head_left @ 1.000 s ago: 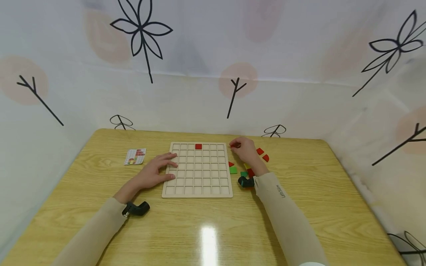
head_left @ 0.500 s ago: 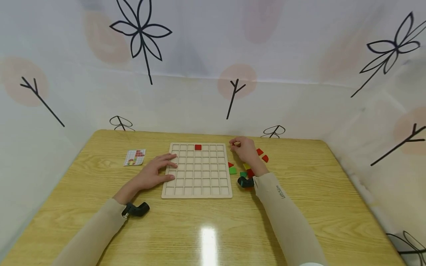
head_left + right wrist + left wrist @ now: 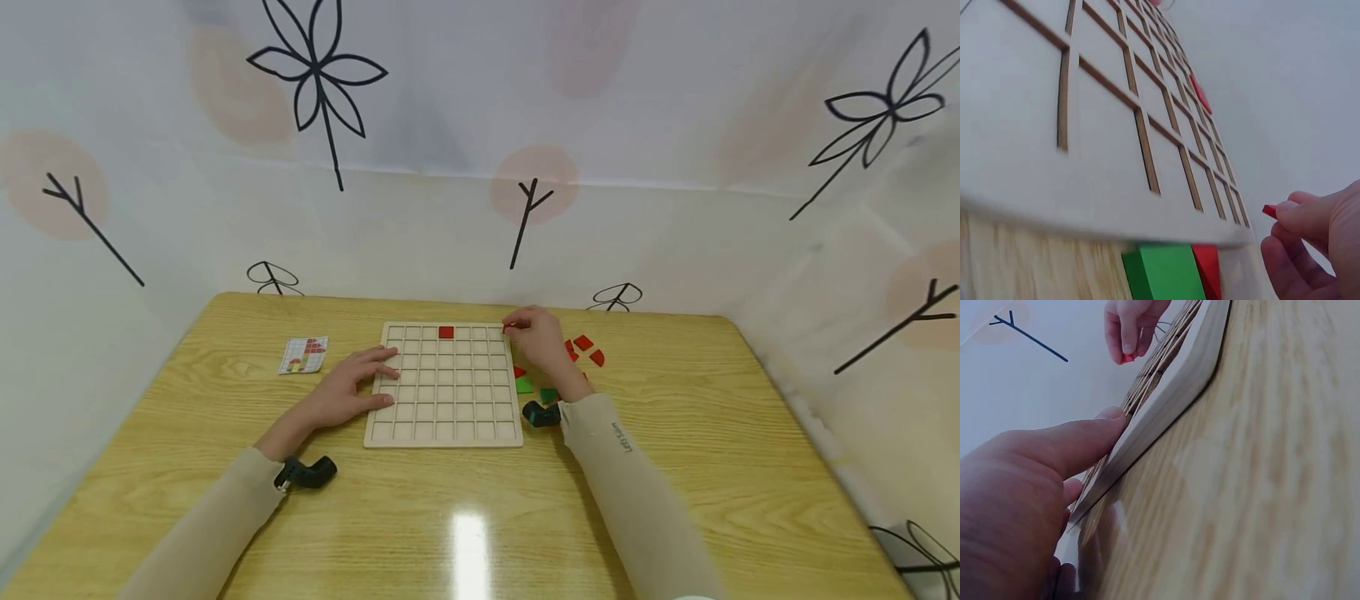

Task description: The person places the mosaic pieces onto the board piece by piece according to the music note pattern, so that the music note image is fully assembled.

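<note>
A pale wooden grid board lies on the table, with one red square tile in its top row. My left hand rests on the board's left side, fingers spread and fairly straight; the left wrist view has its thumb on the rim. Over the far right corner of the board, my right hand pinches a small red tile between thumb and fingertips. Most of that tile is hidden by the fingers, so its shape cannot be told.
Right of the board lie several loose tiles, among them a light green one, a dark green one and a red quarter circle. My right forearm covers part of them. A printed pattern card lies on the left.
My right hand has moved left with the red tile, from beside the board to over its far right corner, uncovering more red tiles. The left hand has stayed put.
</note>
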Demonstrator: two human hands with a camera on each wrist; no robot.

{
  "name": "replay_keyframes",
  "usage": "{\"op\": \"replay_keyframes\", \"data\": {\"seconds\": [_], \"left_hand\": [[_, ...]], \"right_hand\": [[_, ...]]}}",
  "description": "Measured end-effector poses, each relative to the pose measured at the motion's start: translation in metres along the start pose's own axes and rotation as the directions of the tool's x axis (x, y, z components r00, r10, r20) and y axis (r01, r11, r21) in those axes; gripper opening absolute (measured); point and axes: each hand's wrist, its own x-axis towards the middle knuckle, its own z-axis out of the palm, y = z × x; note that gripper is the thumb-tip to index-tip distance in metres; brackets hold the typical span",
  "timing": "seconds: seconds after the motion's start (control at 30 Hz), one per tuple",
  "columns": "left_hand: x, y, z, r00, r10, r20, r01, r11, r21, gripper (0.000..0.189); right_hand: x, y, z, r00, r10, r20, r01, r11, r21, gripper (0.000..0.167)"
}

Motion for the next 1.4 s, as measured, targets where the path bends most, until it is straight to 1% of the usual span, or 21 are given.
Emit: {"op": "replay_keyframes", "data": {"seconds": [0.23,0.33,0.57,0.73,0.9,1.13,1.4], "left_hand": [[-0.001,0.002,0.000,1.000,0.001,-0.004,-0.001,1.000,-0.007,0.033],[-0.001,0.004,0.000,1.000,-0.004,-0.005,0.004,1.000,-0.017,0.033],[0.000,0.004,0.001,1.000,0.012,-0.014,-0.012,1.000,-0.006,0.033],[0.000,0.005,0.002,1.000,0.003,-0.014,-0.003,1.000,-0.008,0.034],[-0.001,0.006,0.002,1.000,0.002,-0.017,-0.002,1.000,-0.004,0.034],[-0.001,0.006,0.000,0.999,-0.039,0.009,0.039,0.999,-0.001,0.034],[0.000,0.006,0.000,0.999,-0.031,0.010,0.031,1.000,0.000,0.035]], "right_hand": [[0.001,-0.006,0.021,1.000,0.003,-0.020,-0.001,0.992,0.129,0.017],[0.001,-0.009,0.030,1.000,-0.001,-0.020,0.004,0.989,0.145,0.016],[0.004,-0.018,0.048,1.000,0.001,-0.031,0.004,0.985,0.172,0.013],[0.004,-0.023,0.056,0.999,0.008,-0.031,-0.002,0.982,0.189,0.012],[0.004,-0.025,0.061,0.999,0.013,-0.039,-0.006,0.983,0.185,0.011],[0.004,-0.025,0.067,0.998,0.020,-0.065,-0.010,0.989,0.144,0.010],[0.003,-0.023,0.070,0.998,0.011,-0.064,-0.005,0.996,0.092,0.012]]}}
